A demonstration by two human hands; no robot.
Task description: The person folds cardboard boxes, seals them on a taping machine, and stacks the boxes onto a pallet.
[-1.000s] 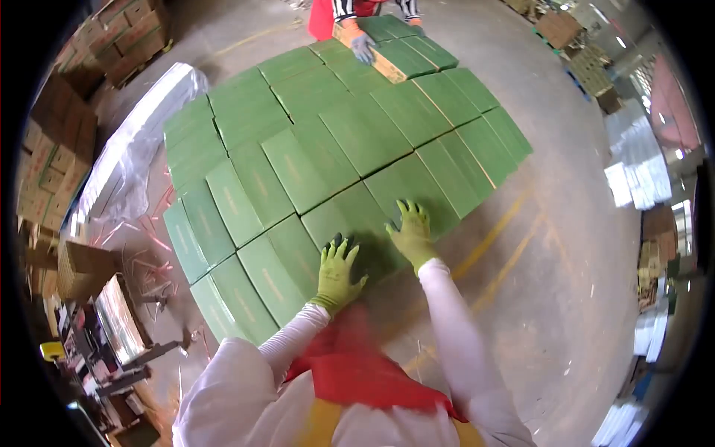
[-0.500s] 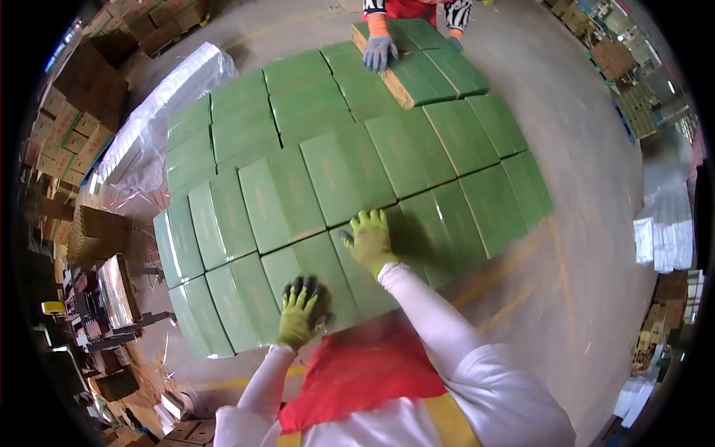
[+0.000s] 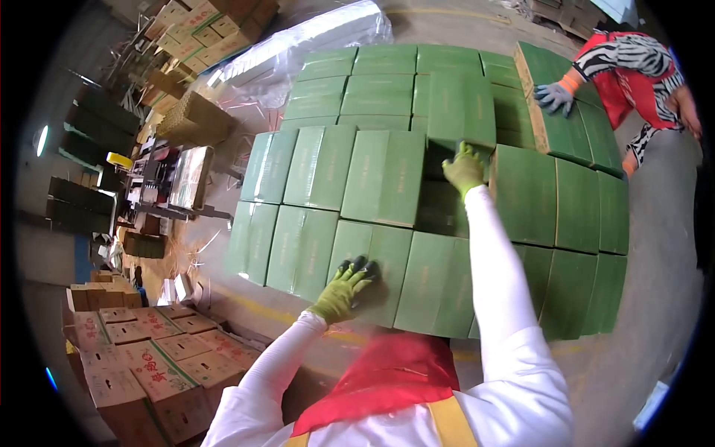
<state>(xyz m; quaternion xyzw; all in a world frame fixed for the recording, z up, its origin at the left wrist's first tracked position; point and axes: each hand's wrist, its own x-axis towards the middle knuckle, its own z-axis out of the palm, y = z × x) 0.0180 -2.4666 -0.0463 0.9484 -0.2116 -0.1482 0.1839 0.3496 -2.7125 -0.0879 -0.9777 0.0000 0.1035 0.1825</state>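
My left hand [image 3: 344, 292], in a yellow-green glove with dark fingertips, lies with fingers spread on a green carton [image 3: 372, 242] in the near row. My right hand [image 3: 465, 170], gloved alike, is farther out, with its fingers bent at the near edge of a raised green carton [image 3: 462, 108]. That carton stands above its neighbours, tipped up over an open gap [image 3: 441, 205] in the layer. Its underside and the fingertips' exact hold are partly hidden. More green cartons [image 3: 383, 175] lie closely packed around the gap.
At the right, a co-worker's grey-gloved hand [image 3: 555, 98] rests on a higher green carton [image 3: 577, 134]. Brown printed cartons [image 3: 160, 365] are stacked at the lower left. A pallet jack-like machine [image 3: 175, 182] and a plastic-wrapped white bundle [image 3: 305, 45] stand beyond the stack's left side.
My right hand has moved away from me to a carton that is now raised, leaving a gap. My left hand stays on the near row. The view has swung left.
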